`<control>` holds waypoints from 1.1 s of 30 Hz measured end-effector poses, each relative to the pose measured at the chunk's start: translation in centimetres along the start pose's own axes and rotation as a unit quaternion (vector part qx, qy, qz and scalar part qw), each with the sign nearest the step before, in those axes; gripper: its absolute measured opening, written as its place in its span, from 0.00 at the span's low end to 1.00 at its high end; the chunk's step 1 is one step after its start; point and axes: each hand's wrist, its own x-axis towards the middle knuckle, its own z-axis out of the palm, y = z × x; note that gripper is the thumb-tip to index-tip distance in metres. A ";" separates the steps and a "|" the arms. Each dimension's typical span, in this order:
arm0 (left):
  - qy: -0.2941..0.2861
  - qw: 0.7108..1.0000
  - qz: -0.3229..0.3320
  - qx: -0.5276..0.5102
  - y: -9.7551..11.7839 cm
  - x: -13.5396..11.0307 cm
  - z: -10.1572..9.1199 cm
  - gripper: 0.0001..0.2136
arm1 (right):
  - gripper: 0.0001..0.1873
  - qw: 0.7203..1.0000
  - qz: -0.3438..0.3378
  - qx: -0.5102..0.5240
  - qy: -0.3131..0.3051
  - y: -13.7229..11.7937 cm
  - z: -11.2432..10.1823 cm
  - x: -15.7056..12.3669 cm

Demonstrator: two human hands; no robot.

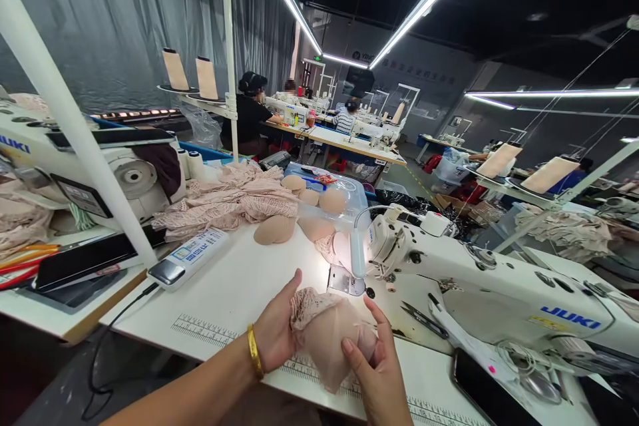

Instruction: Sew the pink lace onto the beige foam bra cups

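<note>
Both hands hold a beige lace bra piece (327, 336) with a rounded cup, above the table's front edge. My left hand (279, 329), a gold bracelet at its wrist, grips the lace side; the thumb points up and the fingers are hidden behind the fabric. On the other side, my right hand (377, 359) presses its thumb on the cup, with its fingers behind. Just beyond lies the metal needle plate (345, 281) of the sewing machine (479, 273), lit by a small lamp (357, 253). Several loose foam cups (274, 229) lie behind it.
A heap of beige lace (234, 196) covers the back left, near a white power bank (190, 258) with a cable. Thread snips (424, 319) lie by the machine, and a black phone (489, 389) is at the front right. A white post (74, 106) stands left. People work farther back.
</note>
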 end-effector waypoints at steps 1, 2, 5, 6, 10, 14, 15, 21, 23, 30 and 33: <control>-0.019 1.000 0.012 0.019 -0.1 -0.1 0.0 0.25 | 0.57 1.000 0.009 0.010 -0.001 -0.1 -0.1 0.2; -0.033 0.997 0.036 0.052 -0.3 -0.2 0.1 0.25 | 0.57 1.000 0.014 0.018 -0.002 -0.2 -0.2 0.3; -0.020 0.987 0.109 0.121 -1.0 -0.1 0.2 0.25 | 0.57 1.000 0.007 0.028 0.003 -0.2 -0.2 0.4; 0.002 0.987 0.109 0.116 -1.1 0.0 0.1 0.23 | 0.57 1.000 0.001 0.030 0.008 -0.1 -0.1 0.4; 0.053 0.998 0.007 0.045 -1.2 0.8 -0.3 0.24 | 0.55 0.999 -0.008 0.031 0.015 0.4 -0.2 0.5; 0.004 0.999 0.042 0.034 -1.3 0.7 -0.4 0.21 | 0.54 0.999 0.004 0.031 0.009 0.4 -0.5 0.6; -0.005 0.997 0.063 0.044 -1.4 0.6 -0.3 0.20 | 0.53 0.999 0.006 0.036 0.008 0.4 -0.5 0.6; -0.005 0.997 0.054 0.057 -1.5 0.7 -0.1 0.19 | 0.41 0.992 0.051 0.108 0.034 0.0 -0.6 0.9; -0.007 0.997 0.048 0.058 -1.5 0.7 0.0 0.21 | 0.42 0.990 0.061 0.120 0.048 0.0 -0.8 1.0; -0.006 0.997 0.056 0.051 -1.5 1.0 0.0 0.22 | 0.41 0.987 0.037 0.144 0.053 0.6 -0.7 1.3; -0.008 0.997 0.059 0.048 -1.5 1.3 -0.1 0.21 | 0.43 0.990 0.026 0.128 0.057 0.7 -0.7 1.4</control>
